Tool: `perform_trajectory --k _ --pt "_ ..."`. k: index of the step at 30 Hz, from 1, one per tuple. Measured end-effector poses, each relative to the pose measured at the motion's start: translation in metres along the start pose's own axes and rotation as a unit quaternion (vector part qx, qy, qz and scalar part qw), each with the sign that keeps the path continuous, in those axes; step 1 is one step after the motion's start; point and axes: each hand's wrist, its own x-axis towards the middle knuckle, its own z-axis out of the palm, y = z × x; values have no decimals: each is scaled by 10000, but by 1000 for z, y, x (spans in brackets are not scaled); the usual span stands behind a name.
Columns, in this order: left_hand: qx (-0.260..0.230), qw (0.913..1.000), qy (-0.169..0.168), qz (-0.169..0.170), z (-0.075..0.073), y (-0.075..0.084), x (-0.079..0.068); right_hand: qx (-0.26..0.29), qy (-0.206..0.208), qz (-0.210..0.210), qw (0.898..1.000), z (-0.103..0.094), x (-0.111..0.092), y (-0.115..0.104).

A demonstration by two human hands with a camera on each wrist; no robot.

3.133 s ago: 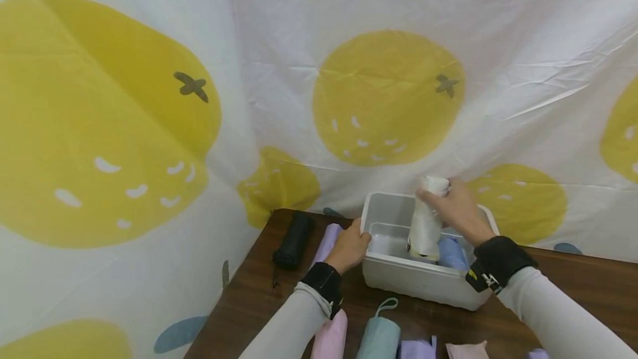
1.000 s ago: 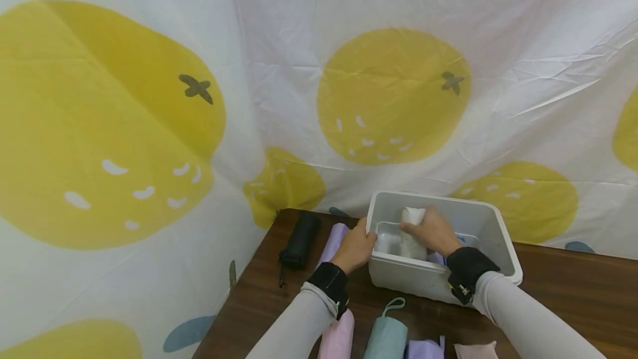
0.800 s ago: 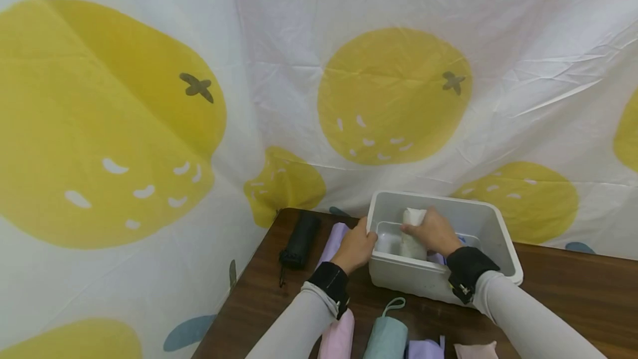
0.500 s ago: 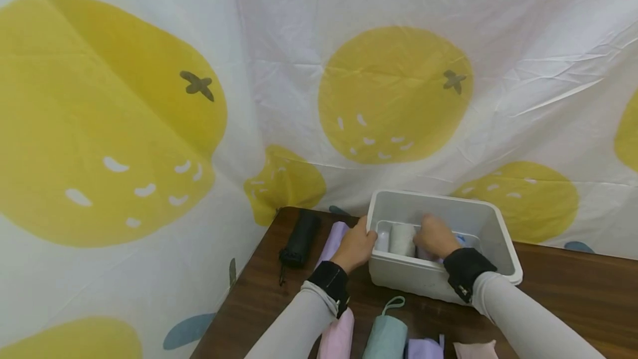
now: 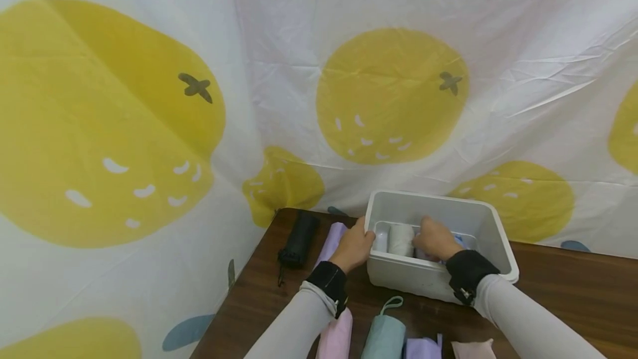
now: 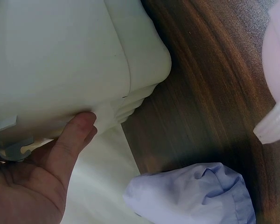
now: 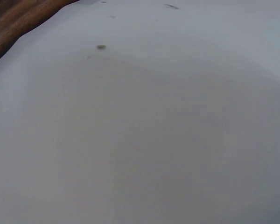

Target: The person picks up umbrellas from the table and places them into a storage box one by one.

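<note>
Right hand (image 5: 435, 238) now lower, inside white bin (image 5: 411, 278)

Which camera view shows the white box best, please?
The head view: it shows the white box with its open top and rim. The left wrist view catches only part of its outside; the right wrist view shows a blurred pale surface, probably its wall.

Lettering check from where I stand: none legible. White bin (image 5: 413, 277), right of centre, head view: no readable label. Printed cloth (image 5: 276, 43), upper frame: no readable words. Dark specks (image 7: 101, 46), top of right wrist view: no readable characters.
</note>
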Motion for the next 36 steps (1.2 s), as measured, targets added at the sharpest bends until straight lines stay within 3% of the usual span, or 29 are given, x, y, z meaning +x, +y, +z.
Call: perform_trajectory --k 4,10,15,23,31,34,36 --pt "24 10000 15 40 0 -1 1 132 7 -139 9998 -3 0 12" --pt "-65 9999 -67 -38 -2 -1 1 506 -305 502 9970 -35 -28 -17" --pt "-59 10000 -34 -32 -5 0 3 763 -283 727 9940 -57 -42 -19" --pt "-134 9999 -43 -58 -5 1 1 362 302 463 9978 -90 -76 1" --pt "-140 9999 -17 -47 -9 0 -2 159 855 381 9955 -109 -114 25" --pt "-117 9999 21 -20 -10 0 -2 51 917 433 9948 -114 -124 35" --pt "-113 9999 64 5 -10 0 -2 5 749 571 9956 -116 -130 44"
